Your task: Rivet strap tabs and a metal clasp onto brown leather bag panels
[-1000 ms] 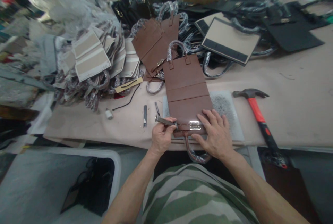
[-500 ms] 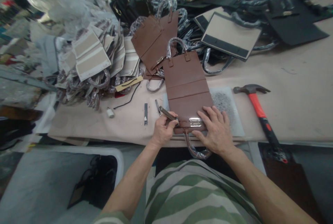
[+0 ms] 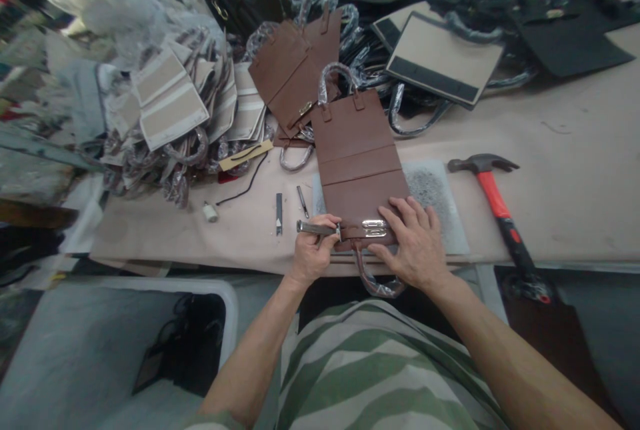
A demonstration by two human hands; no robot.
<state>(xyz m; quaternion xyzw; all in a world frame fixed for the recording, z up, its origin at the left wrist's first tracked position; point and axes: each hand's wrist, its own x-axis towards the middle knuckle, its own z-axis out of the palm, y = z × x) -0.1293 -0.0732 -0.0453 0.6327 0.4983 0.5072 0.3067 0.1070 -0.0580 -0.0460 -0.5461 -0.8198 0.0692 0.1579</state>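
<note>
My left hand (image 3: 314, 251) pinches a short metal punch (image 3: 316, 228), which lies almost level, its inner end at the left part of the brown strap by the clasp. Spread over the lower right of the brown leather bag panel (image 3: 357, 167) is my right hand (image 3: 417, 243), its fingers apart and pressing flat. Between the hands a shiny metal clasp (image 3: 374, 228) sits on the panel. A plastic-wrapped handle (image 3: 375, 283) hangs over the table's front edge. Part of a pale, worn pad (image 3: 435, 200) shows beneath the panel.
A hammer (image 3: 493, 197) with a red and black handle lies at the right. Left of the panel are a thin metal rod (image 3: 303, 201), a cutter blade (image 3: 279, 213) and a small white bottle (image 3: 210, 212). Piled bag panels (image 3: 173, 110) stand behind. A white bin (image 3: 227, 310) is below.
My left hand has tipped the punch from a slant toward level, its outer end coming down and left. My right hand stays flat on the panel. The view has shifted slightly.
</note>
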